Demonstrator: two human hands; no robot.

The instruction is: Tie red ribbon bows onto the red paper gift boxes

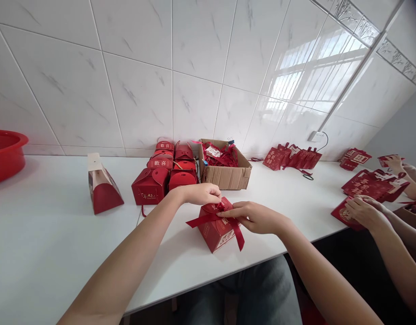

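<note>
The red gift box [209, 232] sits on the white table [75, 253] on the person's side of the cardboard box [224, 177], almost straight in front of it and apart from it. It lies below and between the two hands, turned so that one corner points towards the person. It is about as wide as it is deep, so no clear long axis shows; the ribbon [197, 220] gives the direction instead, crossing the top from side to side, with one tail out to the left and the other hanging down on the right.

Neither hand is plainly nearer, as both reach the top of the gift box. The left hand [205, 194] comes in on the side towards the cardboard box, its fingers curled tightly and seeming to pinch the ribbon at the knot, though the tips are partly hidden. The right hand [257, 216] comes from the other side, forefinger stretched over the ribbon and touching it, the remaining fingers bent beneath; whether they grip anything cannot be told.

Left of the cardboard box, just beside it, stand packed red boxes [150, 186]. Well to its right, a co-worker's hands [365, 212] hold a flat red piece [341, 214].
</note>
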